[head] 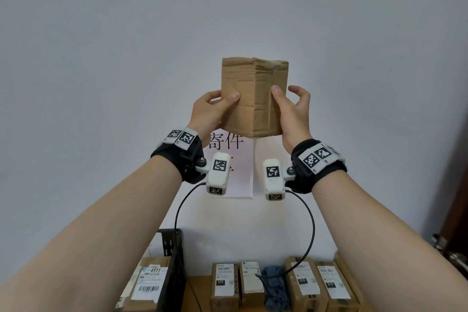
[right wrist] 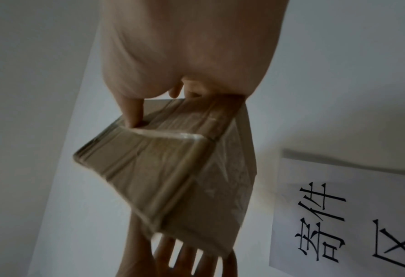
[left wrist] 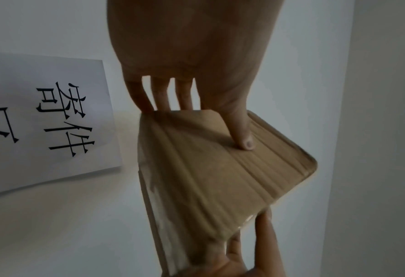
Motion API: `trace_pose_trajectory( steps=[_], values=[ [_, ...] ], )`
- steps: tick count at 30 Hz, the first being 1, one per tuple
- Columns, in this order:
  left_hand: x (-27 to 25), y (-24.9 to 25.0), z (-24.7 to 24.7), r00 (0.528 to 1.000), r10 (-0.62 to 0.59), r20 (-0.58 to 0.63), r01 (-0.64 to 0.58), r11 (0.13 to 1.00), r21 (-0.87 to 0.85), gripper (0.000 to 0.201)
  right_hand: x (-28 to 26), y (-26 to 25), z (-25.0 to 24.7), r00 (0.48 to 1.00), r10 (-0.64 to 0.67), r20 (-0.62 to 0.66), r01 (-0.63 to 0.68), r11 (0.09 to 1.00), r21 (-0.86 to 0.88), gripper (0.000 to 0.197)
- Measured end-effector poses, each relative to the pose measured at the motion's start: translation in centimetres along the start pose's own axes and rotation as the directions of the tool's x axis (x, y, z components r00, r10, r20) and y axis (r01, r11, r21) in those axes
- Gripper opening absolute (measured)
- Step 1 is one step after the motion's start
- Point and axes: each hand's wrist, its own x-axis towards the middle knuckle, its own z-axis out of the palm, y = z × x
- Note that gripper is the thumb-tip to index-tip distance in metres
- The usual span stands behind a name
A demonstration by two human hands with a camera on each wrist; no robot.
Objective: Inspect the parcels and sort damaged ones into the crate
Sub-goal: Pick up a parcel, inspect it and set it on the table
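Note:
A creased brown cardboard parcel (head: 254, 96) is held up high in front of the wall, one vertical edge turned toward me. My left hand (head: 212, 109) grips its lower left face, thumb on the front and fingers behind. My right hand (head: 291, 109) grips the lower right face with the thumb on the front; its fingers curl round the far side. The left wrist view shows the parcel (left wrist: 208, 178) wrinkled and taped, thumb pressed on it. The right wrist view shows the parcel (right wrist: 173, 178) wrapped in clear tape. A black crate (head: 172, 268) stands low on the left.
Several labelled parcels (head: 311, 284) stand in a row on the wooden table (head: 200, 294) below, with a blue cloth bundle (head: 276, 286) among them. Another labelled parcel (head: 149, 284) lies left of the crate. A paper sign (head: 228, 167) hangs on the wall. A door (head: 453, 197) is at right.

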Motion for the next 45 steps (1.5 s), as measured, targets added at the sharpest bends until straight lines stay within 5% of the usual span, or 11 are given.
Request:
trace_pose_trajectory(
  steps=[6,13,27,35,39,45],
  values=[
    [0.5,-0.3,-0.2,0.999,0.037,-0.032,-0.038,0.998,-0.041,0.027,1.3,1.0,-0.4,0.969,-0.229,-0.091,0.197,0.943,-0.267,0.008],
    [0.3,-0.2,-0.2,0.996,0.067,-0.050,-0.071,0.994,-0.080,0.018,0.4,0.7,-0.3,0.999,-0.004,0.037,0.010,0.987,-0.162,0.030],
    [-0.3,-0.4,-0.7,0.998,-0.001,-0.055,-0.003,0.997,-0.083,0.027,0.0,1.0,0.1,0.995,-0.004,0.103,0.022,0.986,-0.167,0.024],
    [0.3,-0.7,-1.0,0.998,-0.007,-0.068,0.006,1.000,-0.016,0.022,0.8,1.5,-0.1,0.998,-0.045,0.037,0.049,0.991,-0.128,0.023],
    [0.5,-0.7,-1.5,0.994,-0.106,0.016,0.105,0.994,0.032,0.055,1.2,1.8,-0.5,0.999,0.006,-0.035,-0.009,0.997,-0.080,0.024],
    [0.7,-1.0,-1.0,0.998,-0.052,0.041,0.053,0.998,-0.032,0.037,1.1,2.7,-0.4,0.999,0.039,-0.034,-0.043,0.990,-0.134,0.033]
  ],
)
